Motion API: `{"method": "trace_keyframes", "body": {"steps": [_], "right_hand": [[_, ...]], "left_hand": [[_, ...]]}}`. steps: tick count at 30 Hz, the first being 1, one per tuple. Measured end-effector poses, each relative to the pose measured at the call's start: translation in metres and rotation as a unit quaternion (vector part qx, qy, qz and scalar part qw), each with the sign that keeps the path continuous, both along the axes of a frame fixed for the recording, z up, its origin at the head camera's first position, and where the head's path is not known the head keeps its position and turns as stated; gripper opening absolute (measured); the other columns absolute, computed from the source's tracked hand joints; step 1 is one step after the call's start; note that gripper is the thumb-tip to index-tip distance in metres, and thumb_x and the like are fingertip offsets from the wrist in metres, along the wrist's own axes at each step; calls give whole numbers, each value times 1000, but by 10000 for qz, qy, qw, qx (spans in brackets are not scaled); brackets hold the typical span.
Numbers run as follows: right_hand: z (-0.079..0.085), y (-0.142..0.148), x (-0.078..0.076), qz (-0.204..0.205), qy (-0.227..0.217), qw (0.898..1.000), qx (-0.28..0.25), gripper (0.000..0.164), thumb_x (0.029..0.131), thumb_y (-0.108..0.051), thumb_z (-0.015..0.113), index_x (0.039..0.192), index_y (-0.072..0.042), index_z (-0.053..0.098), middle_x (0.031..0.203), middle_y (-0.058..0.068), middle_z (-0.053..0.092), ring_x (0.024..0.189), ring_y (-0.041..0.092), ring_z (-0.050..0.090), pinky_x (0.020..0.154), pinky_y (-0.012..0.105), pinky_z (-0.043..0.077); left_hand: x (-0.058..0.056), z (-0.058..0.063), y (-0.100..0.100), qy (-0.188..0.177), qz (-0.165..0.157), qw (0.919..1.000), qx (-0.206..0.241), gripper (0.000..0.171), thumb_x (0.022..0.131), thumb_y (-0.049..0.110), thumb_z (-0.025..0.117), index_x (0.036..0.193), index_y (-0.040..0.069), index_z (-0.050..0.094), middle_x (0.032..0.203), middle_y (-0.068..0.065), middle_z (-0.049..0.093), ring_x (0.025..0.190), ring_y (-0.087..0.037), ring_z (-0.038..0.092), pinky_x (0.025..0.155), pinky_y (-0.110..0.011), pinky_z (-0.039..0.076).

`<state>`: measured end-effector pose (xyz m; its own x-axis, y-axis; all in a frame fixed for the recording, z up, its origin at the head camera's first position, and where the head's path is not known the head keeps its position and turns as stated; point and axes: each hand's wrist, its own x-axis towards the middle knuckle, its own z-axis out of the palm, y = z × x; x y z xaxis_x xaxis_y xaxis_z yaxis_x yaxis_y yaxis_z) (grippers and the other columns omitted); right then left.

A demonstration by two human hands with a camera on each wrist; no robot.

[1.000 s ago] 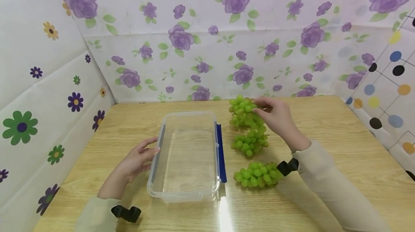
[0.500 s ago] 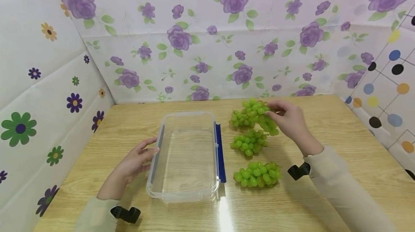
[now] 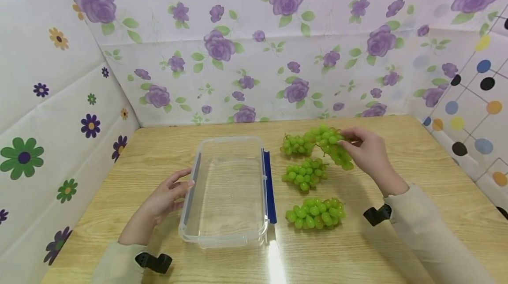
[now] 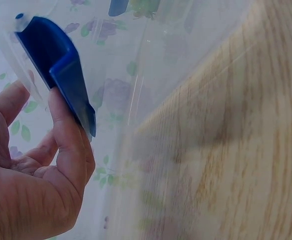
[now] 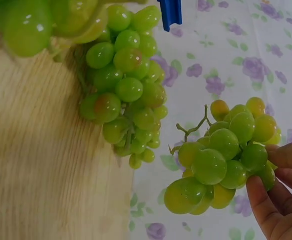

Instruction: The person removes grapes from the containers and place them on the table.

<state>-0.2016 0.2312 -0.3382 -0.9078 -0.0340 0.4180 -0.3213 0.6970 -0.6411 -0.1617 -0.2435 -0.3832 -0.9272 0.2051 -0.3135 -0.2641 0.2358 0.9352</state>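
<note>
In the head view my right hand [image 3: 367, 149] pinches a bunch of green grapes [image 3: 327, 138] by its right side, its lower grapes hanging down. The right wrist view shows thumb and fingers on this held bunch [image 5: 223, 155], a bare stem sticking out opposite them. Three other bunches lie on the table: a far bunch [image 3: 295, 144], a middle bunch [image 3: 304, 173] and a near bunch [image 3: 315, 213]. My left hand [image 3: 170, 196] grips the left side of a clear plastic container [image 3: 226, 239], its fingers at the rim and a blue latch flap [image 4: 73, 75].
The lidless container stands left of the grapes on the wooden table [image 3: 158, 151]. Another blue flap [image 3: 270, 187] hangs out along its right side. Flowered cloth [image 3: 246, 76] walls off the back of the table, and patterned sheets flank both sides.
My right hand has moved right and slightly toward me, drawing the pinched bunch away from the far one, which now shows separately. The left hand stays on the container.
</note>
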Motion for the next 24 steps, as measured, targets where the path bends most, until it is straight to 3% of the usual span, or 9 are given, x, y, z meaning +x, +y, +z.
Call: {"method": "trace_keyframes", "body": {"steps": [2,8,12,15,19,21,24], "right_hand": [[-2,3,1,-58,31,10000,20,23,89,-11,67,108,2,67,101,21,68,85,27,64,67,4,41],[-11,13,4,-243,-8,9997,21,23,89,-12,67,108,2,67,102,21,68,76,-14,49,67,3,40],[-17,19,6,-350,-2,9994,46,23,90,-11,66,108,3,67,101,22,68,74,-21,43,66,2,39],[-21,23,7,-425,15,9990,104,22,89,-10,67,107,3,67,99,22,68,76,-13,49,66,2,39],[-27,28,8,-473,-6,9987,187,21,88,-7,67,105,5,66,98,23,68,81,16,63,65,5,42],[-30,30,8,-463,-49,9987,224,21,87,-6,67,105,6,66,98,25,68,83,29,65,66,14,50],[-34,33,10,-446,-179,9984,296,21,88,-5,67,105,6,66,98,26,67,85,37,65,70,35,55]], "left_hand": [[0,0,0,6,-5,10000,4,66,98,31,53,152,12,18,112,-1,57,91,-11,58,78,-32,48],[1,0,0,9,-10,10000,34,66,98,31,52,152,12,18,113,-2,56,93,-13,58,78,-32,48],[1,0,0,3,-25,10000,27,66,98,32,52,152,13,17,116,-4,54,94,-13,57,79,-33,47],[0,1,0,6,-34,10000,14,66,99,32,52,152,13,17,117,-5,53,96,-15,57,80,-33,47],[0,0,-1,18,-42,10000,18,66,98,32,52,151,12,18,115,-4,55,95,-15,58,80,-33,48],[0,0,-1,27,-69,10000,30,66,99,32,52,151,12,18,113,-3,57,94,-14,58,80,-33,48],[0,0,-1,15,-68,10000,41,66,99,31,52,151,11,17,111,-2,57,91,-12,58,79,-33,48]]}}
